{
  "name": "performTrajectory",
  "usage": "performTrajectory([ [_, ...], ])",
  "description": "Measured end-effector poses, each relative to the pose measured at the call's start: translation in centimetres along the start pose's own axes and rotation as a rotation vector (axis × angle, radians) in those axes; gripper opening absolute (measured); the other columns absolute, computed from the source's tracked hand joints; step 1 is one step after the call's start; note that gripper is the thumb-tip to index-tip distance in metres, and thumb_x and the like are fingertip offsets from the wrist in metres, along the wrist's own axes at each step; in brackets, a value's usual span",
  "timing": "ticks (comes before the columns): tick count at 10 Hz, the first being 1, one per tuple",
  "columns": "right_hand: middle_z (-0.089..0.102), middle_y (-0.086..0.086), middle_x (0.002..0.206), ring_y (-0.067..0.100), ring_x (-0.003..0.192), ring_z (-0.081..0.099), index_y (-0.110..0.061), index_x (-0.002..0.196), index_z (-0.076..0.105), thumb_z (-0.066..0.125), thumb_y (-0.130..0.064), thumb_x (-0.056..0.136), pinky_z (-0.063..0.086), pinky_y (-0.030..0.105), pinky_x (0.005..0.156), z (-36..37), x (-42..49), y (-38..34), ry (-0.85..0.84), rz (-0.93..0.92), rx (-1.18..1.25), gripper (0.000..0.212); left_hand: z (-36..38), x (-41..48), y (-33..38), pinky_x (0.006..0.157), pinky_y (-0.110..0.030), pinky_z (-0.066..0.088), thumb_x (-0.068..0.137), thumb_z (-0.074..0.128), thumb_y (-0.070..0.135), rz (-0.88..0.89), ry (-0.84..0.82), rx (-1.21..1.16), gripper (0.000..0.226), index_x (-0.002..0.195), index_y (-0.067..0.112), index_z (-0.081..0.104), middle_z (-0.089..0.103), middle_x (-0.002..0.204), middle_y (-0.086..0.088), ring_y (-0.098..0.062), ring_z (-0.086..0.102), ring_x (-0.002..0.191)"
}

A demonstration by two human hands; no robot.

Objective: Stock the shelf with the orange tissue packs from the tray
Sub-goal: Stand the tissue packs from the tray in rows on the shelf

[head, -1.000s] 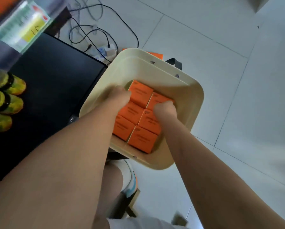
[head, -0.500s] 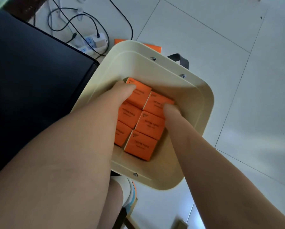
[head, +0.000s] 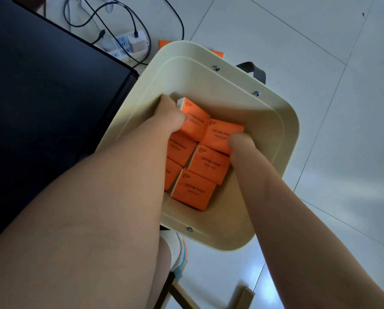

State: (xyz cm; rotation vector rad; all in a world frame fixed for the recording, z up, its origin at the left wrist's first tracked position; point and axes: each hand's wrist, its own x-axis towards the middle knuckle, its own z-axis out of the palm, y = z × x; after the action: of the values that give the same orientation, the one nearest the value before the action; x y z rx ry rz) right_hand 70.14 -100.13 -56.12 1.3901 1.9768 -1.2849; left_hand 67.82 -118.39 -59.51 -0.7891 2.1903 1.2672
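Note:
A cream tray holds several orange tissue packs in two rows. My left hand grips the far-left pack, which is tilted up so its white end shows. My right hand grips the far-right pack, thumb on its top face and the other fingers hidden beside it. Nearer packs lie flat in the tray. Both forearms reach down into the tray from the near side.
A black shelf top lies left of the tray. A power strip with cables sits on the white tiled floor beyond. Another orange pack peeks out behind the tray. A shoe shows below the tray.
Both hands have closed on the two far packs, and the far-left pack has tilted up. The view has shifted down and closer to the tray.

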Motion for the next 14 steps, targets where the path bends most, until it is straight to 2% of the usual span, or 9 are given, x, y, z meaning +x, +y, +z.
performTrajectory([
  [1,0.061,0.013,0.12,0.024,0.111,0.059,-0.004,0.13,0.056,0.044,-0.008,0.105,0.05,0.024,0.089,-0.1,-1.1,0.3,-0.009,-0.128,-0.279,0.027,0.1,-0.3,1.0,0.088,-0.033,0.049,0.09,0.075,0.016,0.045,-0.026,0.065,0.042,0.126,0.01,0.057,0.06,0.127,-0.011,-0.03,0.059,0.119],
  [2,0.052,0.005,0.085,0.019,0.075,0.054,-0.011,0.104,0.055,0.047,-0.005,0.099,0.048,0.031,0.071,-0.3,-1.8,0.6,0.032,-0.08,-0.019,0.011,-0.9,-1.4,1.3,0.067,-0.032,0.043,0.086,0.07,0.007,0.102,-0.02,0.087,0.034,0.074,0.02,0.041,0.05,0.082,-0.004,-0.025,0.056,0.08],
  [4,0.07,0.006,0.096,0.028,0.088,0.072,-0.017,0.107,0.062,0.061,-0.02,0.079,0.062,0.041,0.074,-2.0,-4.7,0.9,-0.092,-0.264,-0.043,0.029,-5.9,-6.8,0.4,0.055,-0.028,0.046,0.082,0.079,0.01,0.186,-0.076,-0.069,0.03,0.08,0.007,0.05,0.052,0.079,-0.005,-0.018,0.053,0.067],
  [5,0.071,0.003,0.101,0.026,0.09,0.072,-0.027,0.11,0.061,0.069,-0.034,0.074,0.062,0.051,0.082,-3.5,-7.0,0.7,-0.157,-0.343,-0.031,0.037,-8.6,-10.3,-0.3,0.076,-0.034,0.061,0.078,0.081,0.016,0.204,-0.118,-0.151,0.038,0.112,0.007,0.066,0.073,0.107,-0.007,-0.023,0.072,0.095],
  [6,0.073,0.002,0.099,0.025,0.089,0.074,-0.032,0.098,0.062,0.072,-0.036,0.074,0.062,0.052,0.081,-5.2,-9.4,0.1,-0.213,-0.398,0.003,0.027,-10.9,-13.8,0.2,0.085,-0.04,0.061,0.084,0.081,0.01,0.208,-0.126,-0.224,0.046,0.126,0.014,0.064,0.073,0.117,-0.005,-0.023,0.071,0.108],
  [10,0.073,0.008,0.084,0.026,0.082,0.07,-0.017,0.09,0.07,0.067,-0.014,0.094,0.061,0.048,0.086,-7.8,-23.6,-4.2,-0.662,-0.61,0.272,0.006,-23.5,-32.0,1.5,0.087,-0.042,0.062,0.089,0.072,-0.002,0.396,0.158,-0.459,0.039,0.121,0.018,0.063,0.076,0.115,-0.002,-0.018,0.073,0.106],
  [11,0.077,0.013,0.096,0.027,0.09,0.074,-0.012,0.097,0.068,0.068,-0.011,0.093,0.06,0.039,0.084,-8.3,-26.6,-5.5,-0.756,-0.652,0.33,0.004,-25.7,-35.3,1.6,0.087,-0.048,0.061,0.088,0.071,-0.007,0.415,0.193,-0.508,0.066,0.14,0.026,0.051,0.073,0.119,-0.002,-0.022,0.07,0.111],
  [12,0.076,0.018,0.105,0.029,0.095,0.075,-0.006,0.106,0.068,0.068,-0.013,0.093,0.06,0.04,0.085,-8.7,-29.2,-6.9,-0.821,-0.726,0.343,0.015,-27.2,-38.3,2.3,0.077,-0.041,0.062,0.089,0.069,-0.01,0.46,0.213,-0.489,0.072,0.142,0.034,0.051,0.071,0.122,-0.004,-0.021,0.07,0.112],
  [14,0.077,0.012,0.108,0.028,0.099,0.074,-0.009,0.115,0.067,0.071,-0.02,0.088,0.056,0.038,0.083,-7.7,-34.5,-9.8,-0.94,-0.834,0.338,0.029,-31.1,-42.2,3.0,0.087,-0.055,0.061,0.089,0.07,-0.008,0.503,0.405,-0.459,0.052,0.128,0.025,0.063,0.073,0.119,-0.005,-0.027,0.071,0.111],
])
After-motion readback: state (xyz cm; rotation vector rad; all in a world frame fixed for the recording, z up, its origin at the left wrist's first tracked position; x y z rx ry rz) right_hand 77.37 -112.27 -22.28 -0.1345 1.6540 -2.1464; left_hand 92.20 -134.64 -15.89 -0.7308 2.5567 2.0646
